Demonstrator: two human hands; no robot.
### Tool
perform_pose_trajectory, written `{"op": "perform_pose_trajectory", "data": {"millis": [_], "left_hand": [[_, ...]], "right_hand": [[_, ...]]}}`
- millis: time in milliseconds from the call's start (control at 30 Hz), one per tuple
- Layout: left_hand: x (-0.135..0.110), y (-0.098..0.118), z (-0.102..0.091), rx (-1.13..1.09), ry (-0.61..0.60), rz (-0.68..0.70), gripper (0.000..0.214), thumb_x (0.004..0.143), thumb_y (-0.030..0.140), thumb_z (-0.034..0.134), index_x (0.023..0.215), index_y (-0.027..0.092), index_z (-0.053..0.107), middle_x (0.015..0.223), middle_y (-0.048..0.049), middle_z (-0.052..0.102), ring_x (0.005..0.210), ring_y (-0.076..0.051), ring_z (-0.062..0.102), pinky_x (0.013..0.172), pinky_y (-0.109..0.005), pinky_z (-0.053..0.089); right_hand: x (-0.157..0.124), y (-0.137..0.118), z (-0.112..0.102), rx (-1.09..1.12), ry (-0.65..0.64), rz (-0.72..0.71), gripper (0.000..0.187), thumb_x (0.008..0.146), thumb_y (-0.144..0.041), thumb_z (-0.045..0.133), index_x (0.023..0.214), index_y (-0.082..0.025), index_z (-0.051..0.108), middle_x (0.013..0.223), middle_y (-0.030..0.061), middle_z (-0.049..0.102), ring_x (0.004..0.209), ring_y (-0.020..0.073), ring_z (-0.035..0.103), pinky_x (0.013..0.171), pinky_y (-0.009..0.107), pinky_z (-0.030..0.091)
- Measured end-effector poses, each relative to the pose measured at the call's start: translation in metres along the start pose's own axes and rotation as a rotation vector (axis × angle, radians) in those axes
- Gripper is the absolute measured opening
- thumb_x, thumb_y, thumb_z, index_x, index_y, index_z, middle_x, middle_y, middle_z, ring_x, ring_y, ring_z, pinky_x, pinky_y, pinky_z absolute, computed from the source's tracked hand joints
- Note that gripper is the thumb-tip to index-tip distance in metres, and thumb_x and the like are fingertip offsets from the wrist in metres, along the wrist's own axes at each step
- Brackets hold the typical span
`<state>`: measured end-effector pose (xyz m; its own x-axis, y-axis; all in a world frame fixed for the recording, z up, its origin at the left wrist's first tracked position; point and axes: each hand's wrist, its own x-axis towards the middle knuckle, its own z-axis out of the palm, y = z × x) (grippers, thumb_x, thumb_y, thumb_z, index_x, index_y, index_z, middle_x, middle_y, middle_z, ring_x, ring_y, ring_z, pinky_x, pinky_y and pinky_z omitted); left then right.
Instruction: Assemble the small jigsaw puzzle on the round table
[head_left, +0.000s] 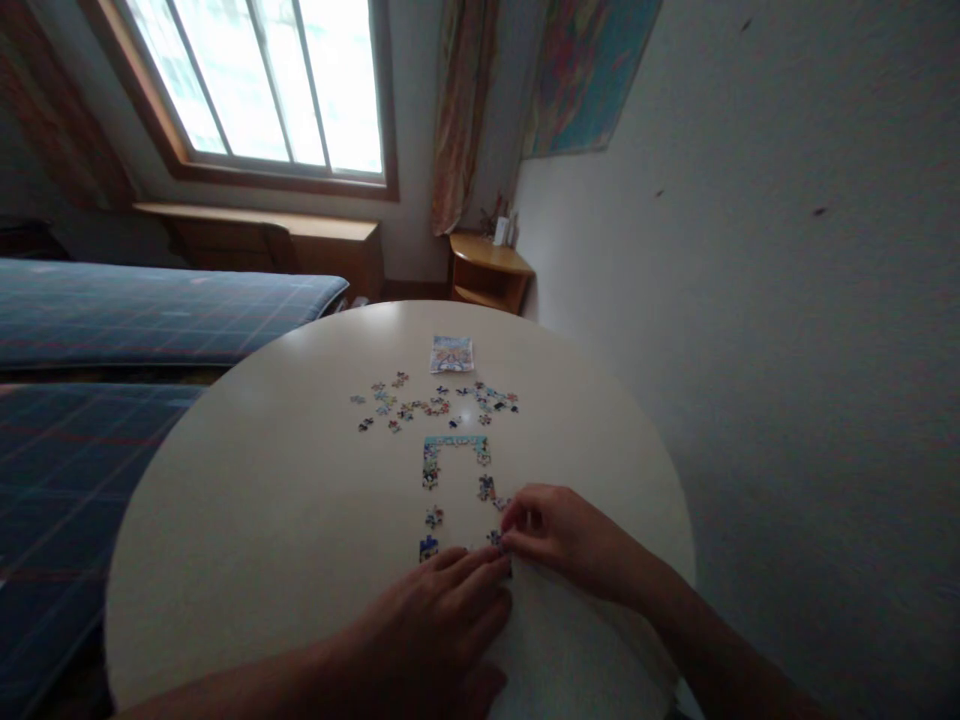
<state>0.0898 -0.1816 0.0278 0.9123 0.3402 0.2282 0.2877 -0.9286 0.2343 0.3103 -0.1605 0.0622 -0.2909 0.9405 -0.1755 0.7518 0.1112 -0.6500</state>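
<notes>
A partly joined jigsaw puzzle border point(456, 441) lies on the round table, its top edge and upper corners linked. Further down its sides are separate pieces, among them a dark blue corner piece point(428, 549) at lower left. My right hand point(559, 525) is closed in a pinch at a small jigsaw piece point(494, 537) on the lower right side. My left hand point(442, 620) reaches in from below with fingers stretched across the bottom of the border, hiding most of that edge. Its fingertips are close to those of my right hand.
Several loose jigsaw pieces point(427, 407) are scattered beyond the border. A small printed picture point(451, 355) lies behind them on the white round table point(247, 500). A plaid-covered bed point(150, 310) is at the left, a wall point(787, 350) at the right.
</notes>
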Motion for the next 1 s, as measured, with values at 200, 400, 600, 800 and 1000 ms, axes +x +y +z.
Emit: {"op": "perform_pose_trajectory", "data": {"millis": [200, 400, 600, 800, 1000], "left_hand": [[-0.001, -0.001, 0.003, -0.018, -0.019, -0.015, 0.044, 0.086, 0.037, 0.06, 0.122, 0.012, 0.057, 0.139, -0.0165, 0.054, 0.129, -0.03, 0.051, 0.105, -0.042, 0.043], [0.0, -0.002, 0.001, -0.057, 0.005, -0.01, 0.043, 0.087, 0.036, 0.059, 0.122, 0.011, 0.057, 0.137, -0.0153, 0.056, 0.127, -0.029, 0.052, 0.104, -0.041, 0.045], [0.0, -0.007, 0.0, -0.141, 0.066, -0.012, 0.05, 0.085, 0.031, 0.059, 0.13, 0.01, 0.052, 0.135, -0.0146, 0.058, 0.125, -0.027, 0.054, 0.106, -0.04, 0.044], [0.002, -0.006, -0.002, -0.122, 0.059, -0.028, 0.05, 0.084, 0.027, 0.059, 0.13, 0.007, 0.053, 0.134, -0.0155, 0.058, 0.121, -0.028, 0.056, 0.105, -0.04, 0.045], [0.003, -0.004, -0.005, -0.094, 0.034, -0.039, 0.049, 0.083, 0.023, 0.056, 0.13, 0.007, 0.053, 0.134, -0.0161, 0.058, 0.119, -0.029, 0.058, 0.103, -0.042, 0.047]], "right_hand": [[-0.002, -0.001, 0.001, 0.055, -0.026, 0.008, 0.011, 0.086, -0.024, 0.061, 0.086, -0.017, 0.07, 0.079, 0.0027, 0.069, 0.069, 0.0131, 0.058, 0.064, 0.024, 0.042], [0.023, 0.01, -0.015, -0.006, 0.148, 0.047, 0.015, 0.086, -0.028, 0.063, 0.084, -0.015, 0.07, 0.078, 0.0046, 0.07, 0.07, 0.0146, 0.06, 0.065, 0.025, 0.042], [0.04, 0.028, -0.024, -0.074, 0.261, 0.101, 0.016, 0.086, -0.028, 0.062, 0.091, -0.014, 0.068, 0.085, 0.0063, 0.07, 0.072, 0.015, 0.061, 0.068, 0.026, 0.044], [0.017, 0.013, -0.013, -0.171, 0.16, 0.038, 0.018, 0.08, -0.034, 0.07, 0.091, -0.021, 0.074, 0.095, 0.0056, 0.067, 0.079, 0.0162, 0.06, 0.075, 0.029, 0.043], [0.014, 0.003, -0.006, -0.224, 0.117, 0.062, 0.013, 0.081, -0.028, 0.068, 0.09, -0.022, 0.075, 0.094, 0.0051, 0.067, 0.081, 0.0162, 0.061, 0.074, 0.028, 0.041]]}}
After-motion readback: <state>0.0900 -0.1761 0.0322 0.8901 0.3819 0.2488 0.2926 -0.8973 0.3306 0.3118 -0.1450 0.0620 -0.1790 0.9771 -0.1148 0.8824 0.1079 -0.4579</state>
